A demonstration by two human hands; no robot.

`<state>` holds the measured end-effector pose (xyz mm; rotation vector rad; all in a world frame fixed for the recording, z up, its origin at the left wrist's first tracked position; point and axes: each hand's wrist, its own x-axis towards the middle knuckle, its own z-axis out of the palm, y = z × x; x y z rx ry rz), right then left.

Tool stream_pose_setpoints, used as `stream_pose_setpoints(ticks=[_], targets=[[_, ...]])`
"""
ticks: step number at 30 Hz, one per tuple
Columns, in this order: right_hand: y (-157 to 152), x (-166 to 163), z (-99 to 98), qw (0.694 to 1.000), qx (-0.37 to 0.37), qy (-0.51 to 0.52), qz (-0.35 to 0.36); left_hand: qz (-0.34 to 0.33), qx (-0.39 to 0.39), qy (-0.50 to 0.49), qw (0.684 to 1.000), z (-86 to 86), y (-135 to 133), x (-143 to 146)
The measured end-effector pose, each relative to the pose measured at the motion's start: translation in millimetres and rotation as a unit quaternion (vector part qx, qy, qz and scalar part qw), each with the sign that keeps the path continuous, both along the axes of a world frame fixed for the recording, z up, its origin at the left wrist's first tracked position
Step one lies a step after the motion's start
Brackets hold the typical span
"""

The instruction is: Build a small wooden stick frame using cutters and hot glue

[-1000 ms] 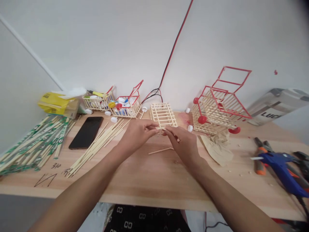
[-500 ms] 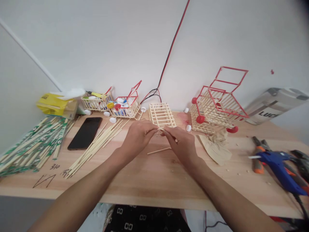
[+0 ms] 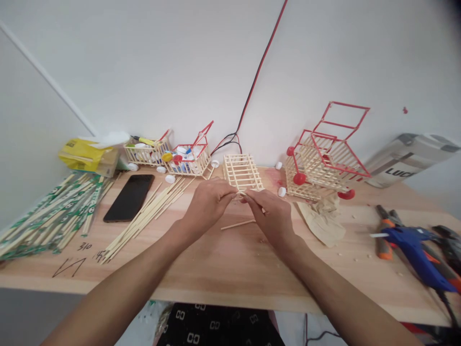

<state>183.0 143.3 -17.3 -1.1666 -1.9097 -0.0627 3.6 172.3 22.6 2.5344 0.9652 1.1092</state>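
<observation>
Bamboo stick [image 3: 240, 194] held above the desk [image 3: 216, 269], long axis left to right. Left hand [image 3: 209, 202] clamps its left end, right hand [image 3: 270, 214] its right end, equally near. Stick lattice [image 3: 242, 172] lies just beyond.

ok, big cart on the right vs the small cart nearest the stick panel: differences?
The big cart is far larger than the small cart. Big cart lies tipped over; small cart stands upright. Big cart has red wheels, small cart white. Both are stick baskets with red handle frames.
</observation>
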Motion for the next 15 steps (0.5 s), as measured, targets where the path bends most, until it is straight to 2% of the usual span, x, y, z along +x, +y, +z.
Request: stream_pose_setpoints(ticks=[6, 12, 15], targets=[[1.9, -0.1, 0.2, 1.000, -0.011, -0.009, -0.005, 0.010, 0.006, 0.012, 1.000, -1.5, 0.7, 0.1], [-1.9, 16.1, 16.9, 0.996, -0.088, 0.006, -0.004, -0.005, -0.036, -0.001, 0.999, 3.1, -2.8, 0.3], [-13.1, 29.8, 18.3, 0.992, -0.120, 0.022, -0.024, 0.004, -0.059, -0.003, 0.998, 5.8, -5.1, 0.3]])
